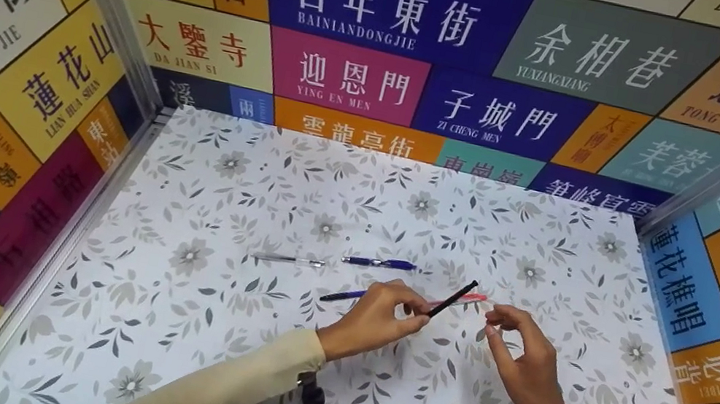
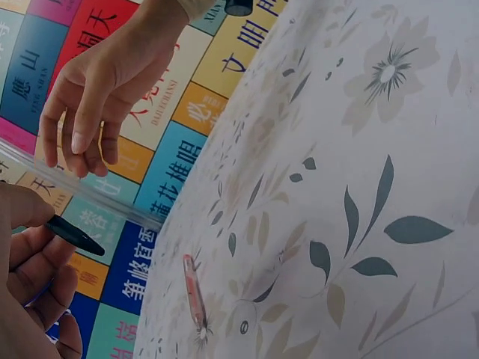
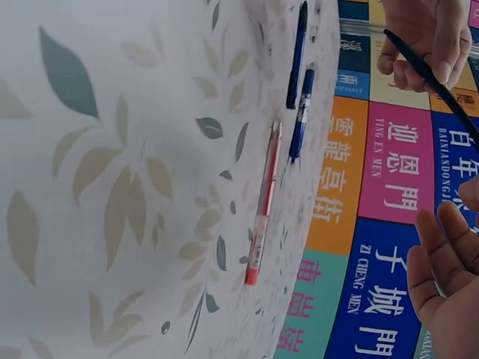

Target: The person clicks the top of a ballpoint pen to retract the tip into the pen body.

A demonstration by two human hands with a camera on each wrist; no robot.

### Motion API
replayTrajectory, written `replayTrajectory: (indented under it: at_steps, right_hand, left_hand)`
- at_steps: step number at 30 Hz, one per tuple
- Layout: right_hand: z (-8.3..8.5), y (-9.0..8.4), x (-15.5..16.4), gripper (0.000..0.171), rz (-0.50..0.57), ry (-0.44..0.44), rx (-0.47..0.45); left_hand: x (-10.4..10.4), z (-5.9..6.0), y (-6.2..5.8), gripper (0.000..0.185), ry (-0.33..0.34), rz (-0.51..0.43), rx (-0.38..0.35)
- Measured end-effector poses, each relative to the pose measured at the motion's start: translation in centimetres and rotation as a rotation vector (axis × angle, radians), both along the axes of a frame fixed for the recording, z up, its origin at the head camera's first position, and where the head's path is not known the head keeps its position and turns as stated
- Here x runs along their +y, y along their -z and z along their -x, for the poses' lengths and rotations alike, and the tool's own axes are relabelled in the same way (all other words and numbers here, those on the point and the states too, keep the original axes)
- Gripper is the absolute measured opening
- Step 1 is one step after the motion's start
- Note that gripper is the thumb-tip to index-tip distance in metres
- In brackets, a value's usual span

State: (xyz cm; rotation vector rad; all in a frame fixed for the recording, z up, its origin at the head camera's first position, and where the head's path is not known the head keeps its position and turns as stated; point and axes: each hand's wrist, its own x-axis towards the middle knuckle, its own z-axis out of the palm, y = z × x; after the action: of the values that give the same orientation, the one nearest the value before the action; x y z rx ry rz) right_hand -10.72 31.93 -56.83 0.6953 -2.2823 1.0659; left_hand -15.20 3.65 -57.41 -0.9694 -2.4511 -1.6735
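My left hand (image 1: 378,316) pinches a slim black pen (image 1: 454,298) between thumb and fingers, above the table. The pen slants up to the right, and its tapered end shows in the left wrist view. To its right, my right hand (image 1: 528,361) is raised with loosely bent fingers and nothing visible in them; its fingers (image 2: 90,120) hang apart from the pen in the left wrist view. A red pen (image 3: 268,202) lies on the table behind the held pen. A dark blue pen (image 1: 342,295) lies partly hidden behind my left hand.
Farther back on the table lie a blue pen (image 1: 379,262) and a clear pen (image 1: 288,260) with a dark part. The tabletop (image 1: 252,390) has a floral cover. Panels with printed signs (image 1: 395,1) enclose the back and both sides.
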Motion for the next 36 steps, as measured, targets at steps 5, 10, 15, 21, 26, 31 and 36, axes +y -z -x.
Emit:
replayTrajectory:
  at_steps: [5, 10, 15, 21, 26, 31, 36]
  right_hand:
    - [0.1, 0.3, 0.6, 0.039, -0.048, 0.024, 0.035]
    - [0.2, 0.7, 1.2, 0.036, -0.111, 0.051, 0.070]
    - [0.3, 1.2, 1.9, 0.031, -0.204, 0.034, 0.127]
    - [0.3, 1.8, 2.4, 0.026, -0.293, 0.030, 0.175]
    - [0.1, 2.2, 2.7, 0.029, -0.326, 0.034, 0.190]
    - [-0.1, 2.3, 2.9, 0.029, -0.320, 0.035, 0.171]
    - [-0.5, 2.4, 3.0, 0.029, -0.310, 0.040, 0.156]
  left_hand:
    - [0.2, 0.5, 0.4, 0.010, 0.000, 0.019, 0.022]
    - [0.5, 1.1, 0.7, 0.010, -0.021, 0.061, 0.020]
    - [0.8, 2.1, 1.1, 0.008, -0.051, 0.137, 0.067]
    - [1.0, 3.1, 1.6, 0.008, -0.082, 0.231, 0.139]
    - [1.1, 3.8, 1.9, 0.011, -0.110, 0.308, 0.157]
    - [1.2, 4.7, 2.5, 0.010, -0.095, 0.348, 0.189]
    - [1.4, 5.7, 3.2, 0.010, -0.049, 0.372, 0.205]
